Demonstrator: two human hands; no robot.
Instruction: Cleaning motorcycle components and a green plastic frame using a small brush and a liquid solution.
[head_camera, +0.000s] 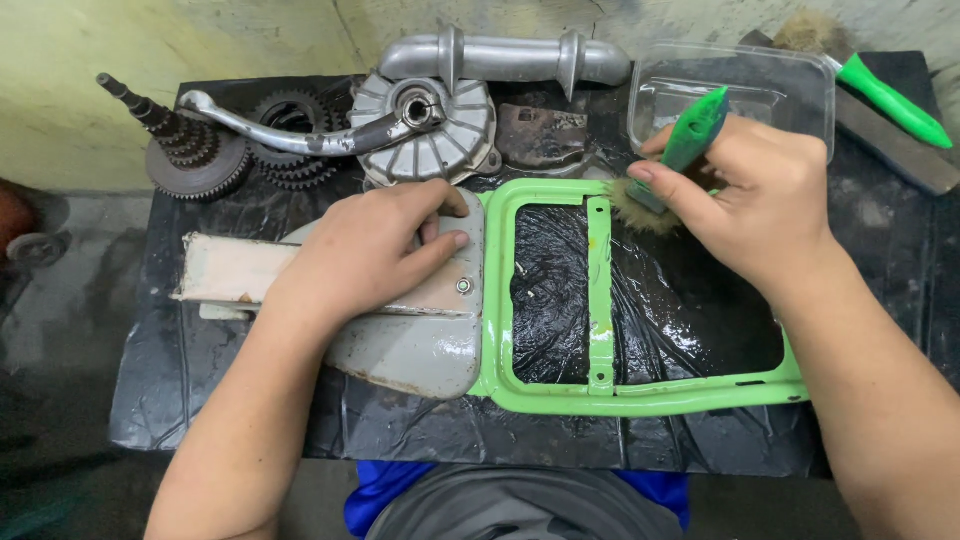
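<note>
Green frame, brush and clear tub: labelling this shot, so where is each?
green frame (600, 290), head view, middle crossbar.
green-handled brush (697, 130), head view, handle above the right hand's fingers.
clear plastic tub (800, 75), head view, far rim.

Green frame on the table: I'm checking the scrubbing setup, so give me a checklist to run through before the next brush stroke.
1. Left hand pressed flat on the grey plate, steadying it: ok.
2. Right hand gripping the brush: ok.
3. Bristles touching the green frame at its top bar: ok.
4. Frame lying flat on the black sheet: ok.
5. Liquid in the clear tub: cannot tell.
6. Gears clear of the frame: ok.
</note>
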